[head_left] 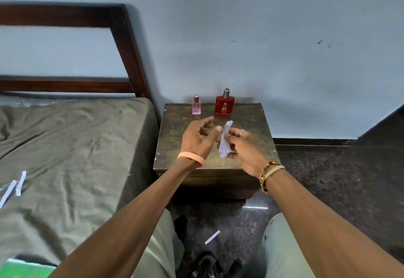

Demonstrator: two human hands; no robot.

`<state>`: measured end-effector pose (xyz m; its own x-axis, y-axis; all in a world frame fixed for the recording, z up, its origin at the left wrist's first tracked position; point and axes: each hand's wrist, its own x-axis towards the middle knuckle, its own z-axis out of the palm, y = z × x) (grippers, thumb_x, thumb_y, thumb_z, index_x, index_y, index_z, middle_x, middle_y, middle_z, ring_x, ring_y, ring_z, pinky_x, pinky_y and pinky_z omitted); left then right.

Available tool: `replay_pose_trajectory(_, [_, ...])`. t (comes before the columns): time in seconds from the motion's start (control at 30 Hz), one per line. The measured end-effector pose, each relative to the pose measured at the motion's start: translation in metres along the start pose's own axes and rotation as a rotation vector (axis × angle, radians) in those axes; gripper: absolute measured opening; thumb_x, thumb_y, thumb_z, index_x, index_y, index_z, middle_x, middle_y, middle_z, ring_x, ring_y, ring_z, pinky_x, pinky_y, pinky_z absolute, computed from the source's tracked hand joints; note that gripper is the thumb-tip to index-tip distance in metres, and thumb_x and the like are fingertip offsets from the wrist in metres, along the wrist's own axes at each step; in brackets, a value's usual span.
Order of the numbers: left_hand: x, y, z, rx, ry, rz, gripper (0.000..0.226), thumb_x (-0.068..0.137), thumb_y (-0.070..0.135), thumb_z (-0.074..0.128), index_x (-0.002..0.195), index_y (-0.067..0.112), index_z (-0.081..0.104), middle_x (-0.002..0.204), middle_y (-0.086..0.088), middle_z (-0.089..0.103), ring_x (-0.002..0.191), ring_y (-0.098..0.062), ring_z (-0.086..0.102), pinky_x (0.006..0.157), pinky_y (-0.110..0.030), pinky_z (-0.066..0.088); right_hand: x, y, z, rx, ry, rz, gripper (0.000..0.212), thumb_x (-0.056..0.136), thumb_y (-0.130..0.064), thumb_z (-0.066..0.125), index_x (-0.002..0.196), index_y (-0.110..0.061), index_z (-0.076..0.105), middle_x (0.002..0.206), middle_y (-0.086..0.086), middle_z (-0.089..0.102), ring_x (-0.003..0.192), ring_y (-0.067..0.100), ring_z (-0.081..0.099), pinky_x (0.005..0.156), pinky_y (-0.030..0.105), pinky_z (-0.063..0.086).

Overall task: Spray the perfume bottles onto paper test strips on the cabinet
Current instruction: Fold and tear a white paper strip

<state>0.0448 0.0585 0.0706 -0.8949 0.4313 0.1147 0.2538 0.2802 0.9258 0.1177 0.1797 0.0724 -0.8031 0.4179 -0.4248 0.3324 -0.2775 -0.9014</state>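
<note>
Dark, scuffed wood forms the square cabinet [175, 142]; a small pink glass bottle [196, 105] stands upright at eleven o'clock on its top and a squat red bottle [224, 103] at twelve. Over the middle, the right hand [244, 148] pinches a thin white bundle of paper strips [225, 139]. The left hand [197, 137], fingers loosely curled, rests its thumb against the bundle's top.
</note>
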Motion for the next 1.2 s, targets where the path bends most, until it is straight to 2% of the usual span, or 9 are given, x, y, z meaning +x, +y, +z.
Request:
replay_pose_trajectory(0.13, [0.010, 0.028, 0.014, 0.040, -0.099, 0.004, 0.025, 0.087, 0.025, 0.068, 0.111, 0.018, 0.070, 0.102, 0.001, 0.071, 0.091, -0.010, 0.066, 0.088, -0.031, 0.055, -0.016, -0.013, -0.018, -0.188, -0.097, -0.092, 0.020, 0.101, -0.016, 0.051, 0.114, -0.013, 0.066, 0.102, 0.007, 0.072, 0.089, 0.014, 0.068, 0.070, 0.022, 0.054])
replay_pose_trajectory(0.27, [0.019, 0.036, 0.032, -0.085, 0.015, -0.112, 0.019, 0.087, 0.020, 0.068, 0.104, 0.013, 0.073, 0.099, -0.001, 0.074, 0.093, -0.015, 0.068, 0.091, -0.036, 0.055, -0.020, -0.021, -0.031, -0.150, 0.055, -0.125, 0.024, 0.092, -0.019, 0.067, 0.115, -0.011, 0.066, 0.093, 0.000, 0.070, 0.076, 0.005, 0.066, 0.060, 0.017, 0.053])
replay_pose_trajectory(0.4, [0.026, 0.047, 0.049, -0.357, 0.085, -0.282, 0.015, 0.086, 0.015, 0.069, 0.099, 0.008, 0.071, 0.092, -0.005, 0.073, 0.086, -0.020, 0.069, 0.082, -0.035, 0.058, -0.024, -0.025, -0.050, -0.162, 0.212, -0.153, 0.019, 0.081, -0.021, 0.079, 0.096, -0.010, 0.074, 0.083, 0.000, 0.073, 0.070, 0.009, 0.067, 0.059, 0.021, 0.056])
replay_pose_trajectory(0.57, [0.026, 0.059, 0.057, -0.496, -0.043, -0.302, 0.012, 0.085, 0.003, 0.067, 0.097, 0.002, 0.070, 0.084, -0.008, 0.071, 0.074, -0.018, 0.067, 0.070, -0.024, 0.059, -0.028, -0.037, -0.076, -0.249, 0.306, -0.200, 0.008, 0.086, -0.022, 0.074, 0.091, -0.015, 0.074, 0.091, 0.004, 0.073, 0.079, 0.016, 0.069, 0.067, 0.028, 0.059])
replay_pose_trajectory(0.73, [0.020, 0.063, 0.057, -0.555, 0.015, -0.309, 0.011, 0.083, 0.004, 0.069, 0.094, 0.005, 0.070, 0.085, -0.008, 0.072, 0.074, -0.019, 0.069, 0.068, -0.025, 0.060, -0.037, -0.041, -0.074, -0.404, 0.379, -0.305, 0.029, 0.068, -0.037, 0.088, 0.087, -0.019, 0.075, 0.084, -0.004, 0.074, 0.079, 0.009, 0.069, 0.072, 0.028, 0.058])
replay_pose_trajectory(0.87, [0.013, 0.055, 0.053, -0.552, 0.097, -0.298, 0.013, 0.081, 0.005, 0.073, 0.093, 0.009, 0.072, 0.088, -0.010, 0.073, 0.078, -0.019, 0.072, 0.071, -0.030, 0.060, -0.036, -0.038, -0.058, -0.444, 0.408, -0.363, 0.038, 0.070, -0.046, 0.084, 0.095, -0.017, 0.075, 0.086, -0.009, 0.072, 0.080, 0.005, 0.067, 0.072, 0.027, 0.058])
replay_pose_trajectory(1.03, [0.016, 0.047, 0.031, -0.665, 0.206, -0.333, 0.007, 0.081, 0.007, 0.073, 0.088, 0.008, 0.072, 0.080, -0.009, 0.072, 0.071, -0.018, 0.068, 0.070, -0.029, 0.058, -0.027, -0.031, -0.038, -0.501, 0.574, -0.485, 0.012, 0.086, -0.018, 0.068, 0.097, -0.021, 0.073, 0.090, -0.007, 0.071, 0.080, 0.007, 0.064, 0.077, 0.030, 0.057])
replay_pose_trajectory(1.13, [0.018, 0.044, 0.021, -0.719, 0.210, -0.344, 0.007, 0.081, 0.006, 0.074, 0.088, 0.007, 0.072, 0.083, -0.013, 0.071, 0.075, -0.022, 0.068, 0.074, -0.033, 0.059, -0.023, -0.034, -0.024, -0.478, 0.465, -0.475, 0.012, 0.093, -0.028, 0.059, 0.096, -0.024, 0.070, 0.084, -0.008, 0.069, 0.067, 0.003, 0.059, 0.058, 0.021, 0.047])
replay_pose_trajectory(1.2, [0.018, 0.045, 0.015, -0.769, 0.190, -0.370, 0.008, 0.081, 0.004, 0.073, 0.089, 0.004, 0.071, 0.084, -0.015, 0.070, 0.075, -0.022, 0.067, 0.075, -0.033, 0.060, -0.021, -0.034, -0.015, -0.503, 0.394, -0.464, 0.024, 0.090, -0.044, 0.062, 0.101, -0.023, 0.068, 0.084, -0.010, 0.066, 0.071, 0.003, 0.060, 0.061, 0.022, 0.047])
